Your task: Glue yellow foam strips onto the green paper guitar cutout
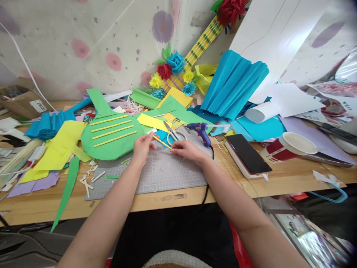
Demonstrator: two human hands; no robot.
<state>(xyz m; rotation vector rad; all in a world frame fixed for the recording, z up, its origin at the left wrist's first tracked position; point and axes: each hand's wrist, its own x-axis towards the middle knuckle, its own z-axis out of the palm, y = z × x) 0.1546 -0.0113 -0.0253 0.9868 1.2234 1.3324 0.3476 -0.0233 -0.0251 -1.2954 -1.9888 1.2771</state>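
Observation:
My left hand [142, 148] and my right hand [187, 150] pinch the two ends of a thin yellow paper strip [162, 142] above the grey cutting mat [178, 175]. A small white piece shows by my left fingertips. Just beyond the strip lie white-handled scissors [176, 137]. To the left is a green guitar-shaped cutout [108, 143] with several yellow strips in parallel across its body. Behind my right hand, a blue glue gun [201, 131] rests with a clear glue stick in its back.
A black phone [248, 153] and a paper cup [290, 147] stand on the right. Blue crepe paper [234, 83] and a flower-decorated yellow guitar [202, 42] lean at the back. Yellow paper [60, 143] and white scraps [88, 182] lie on the left. The glue gun's cord [206, 193] hangs over the table edge.

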